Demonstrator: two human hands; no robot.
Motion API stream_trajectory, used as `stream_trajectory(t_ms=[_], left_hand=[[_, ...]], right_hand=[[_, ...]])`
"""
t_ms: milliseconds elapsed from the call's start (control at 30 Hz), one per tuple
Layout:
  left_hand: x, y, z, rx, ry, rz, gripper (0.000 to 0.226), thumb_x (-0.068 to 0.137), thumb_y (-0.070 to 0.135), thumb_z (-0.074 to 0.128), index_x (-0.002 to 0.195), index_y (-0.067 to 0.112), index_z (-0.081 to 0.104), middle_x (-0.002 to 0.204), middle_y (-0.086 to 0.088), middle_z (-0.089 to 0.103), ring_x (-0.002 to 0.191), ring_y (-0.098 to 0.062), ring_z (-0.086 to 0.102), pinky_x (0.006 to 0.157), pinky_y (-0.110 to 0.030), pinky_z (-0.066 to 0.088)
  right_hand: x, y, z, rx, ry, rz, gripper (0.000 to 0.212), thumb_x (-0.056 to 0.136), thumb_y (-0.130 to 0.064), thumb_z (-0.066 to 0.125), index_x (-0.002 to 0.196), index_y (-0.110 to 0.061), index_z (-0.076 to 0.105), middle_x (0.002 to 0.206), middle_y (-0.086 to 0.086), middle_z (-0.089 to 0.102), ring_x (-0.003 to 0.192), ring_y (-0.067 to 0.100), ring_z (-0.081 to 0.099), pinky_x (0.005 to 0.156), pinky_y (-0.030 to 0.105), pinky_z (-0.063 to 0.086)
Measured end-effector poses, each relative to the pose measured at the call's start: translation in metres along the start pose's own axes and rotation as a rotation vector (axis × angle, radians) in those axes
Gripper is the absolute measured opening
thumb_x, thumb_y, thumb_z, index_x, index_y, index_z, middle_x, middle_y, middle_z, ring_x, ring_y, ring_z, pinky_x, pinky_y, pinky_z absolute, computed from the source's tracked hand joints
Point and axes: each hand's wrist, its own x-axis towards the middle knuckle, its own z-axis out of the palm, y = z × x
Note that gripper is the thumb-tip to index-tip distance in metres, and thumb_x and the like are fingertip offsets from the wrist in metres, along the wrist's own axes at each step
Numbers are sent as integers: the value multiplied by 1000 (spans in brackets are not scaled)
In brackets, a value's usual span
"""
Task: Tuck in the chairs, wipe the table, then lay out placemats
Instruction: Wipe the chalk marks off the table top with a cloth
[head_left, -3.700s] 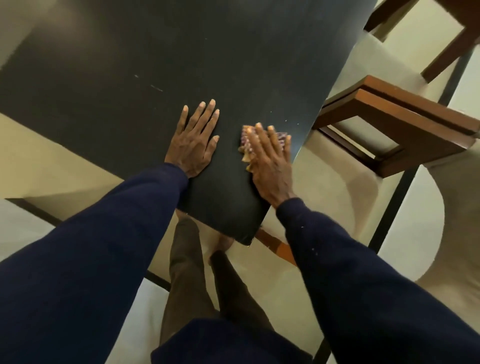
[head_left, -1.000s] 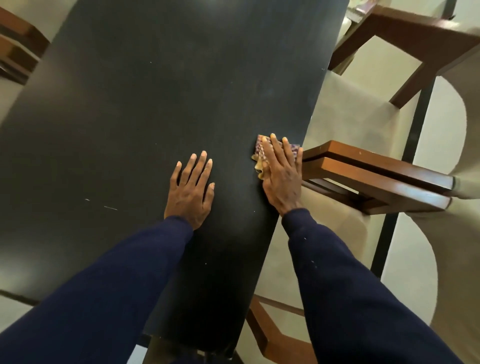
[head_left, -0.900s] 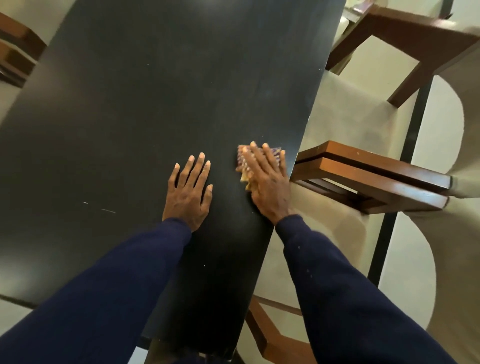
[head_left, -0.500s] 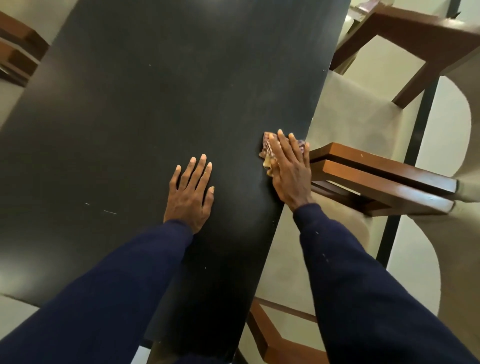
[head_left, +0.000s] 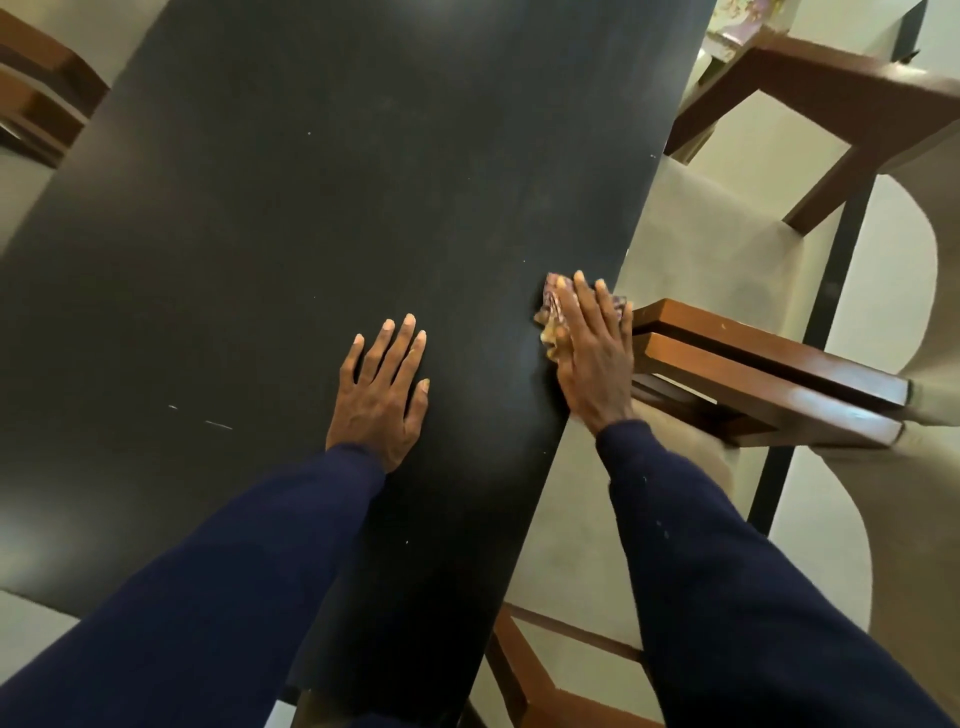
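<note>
My right hand (head_left: 592, 353) presses a cloth (head_left: 551, 322) flat at the black tabletop's (head_left: 363, 182) right edge; my left hand (head_left: 382, 395) lies spread mid-tabletop. Wooden chairs (head_left: 769, 374) flank it over pale floor (head_left: 893, 291).

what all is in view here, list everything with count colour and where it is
table: 1, black top, runs up the middle of the view
cloth: 1, yellowish with a purple pattern, on the table near its right edge, under the right hand
chairs: parts of at least 4, brown wood frames with beige seats, three along the table's right side, one at upper left
floor: pale, with a dark line, to the right of the table
small pale marks: a few, on the table top left of the left hand
left hand: 1, flat on the table, fingers spread
right hand: 1, pressed flat on the cloth
sleeves: 2, dark navy, lower view
</note>
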Motion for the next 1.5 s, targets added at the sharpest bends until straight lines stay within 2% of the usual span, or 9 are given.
stream_trajectory(t_ms=[100,300,400,533,700,1100,1233,1333,1500], left_hand=[[0,-1,0,-4,3,-1,59,110,34,39,166,14,34,176,-4,24,163,-24,21,129,-55,22],[-1,-1,1,-11,8,-5,60,110,34,40,166,14,33,176,-3,22,163,-24,21,129,-55,21],[0,0,1,-18,11,-4,59,110,35,38,166,14,33,176,-4,23,163,-24,22,129,-55,22],[0,-1,0,-27,13,-5,58,110,34,40,165,14,35,175,-4,25,162,-25,23,129,-55,23],[3,0,-1,-30,18,1,57,111,33,39,165,14,35,175,-4,24,162,-23,22,130,-54,22],[-15,-8,-9,-181,99,2,51,111,16,42,162,8,40,170,-10,37,159,-25,31,132,-52,19],[-87,-13,-14,-194,84,-20,53,113,14,43,165,8,34,173,-8,30,162,-24,22,132,-52,17],[-151,-21,-22,-191,61,-92,52,113,16,40,165,8,34,174,-9,26,163,-24,18,133,-52,15],[-215,-30,-28,-153,4,-128,54,114,22,32,166,8,30,176,-11,21,164,-26,13,134,-50,13]], right_hand=[[33,-24,10,-12,-4,24,79,102,-20,61,170,-22,23,178,8,18,165,33,9,132,63,1],[-38,-14,-4,8,-117,-404,68,105,-36,51,168,-19,31,178,6,19,166,29,8,132,63,6],[-44,12,-8,15,-47,-237,65,107,-30,45,168,-17,30,177,8,21,166,30,11,129,67,14],[28,8,3,-10,-10,32,65,109,-28,38,171,-22,21,179,6,17,166,29,8,132,62,8],[77,-29,15,-12,15,-4,65,108,-29,44,170,-23,26,176,7,25,164,33,17,132,62,7],[-163,-64,10,35,-150,-487,84,96,-34,70,169,-22,30,177,7,20,165,33,11,130,67,9],[-169,-60,12,65,-55,-340,68,106,-34,51,168,-19,30,176,9,23,164,35,15,129,68,13],[-157,-90,22,38,-13,-227,71,104,-28,57,169,-19,29,176,9,26,164,34,17,131,64,10],[-209,-131,28,55,-116,-476,85,97,-32,70,170,-24,27,178,6,19,166,33,9,130,67,6]])
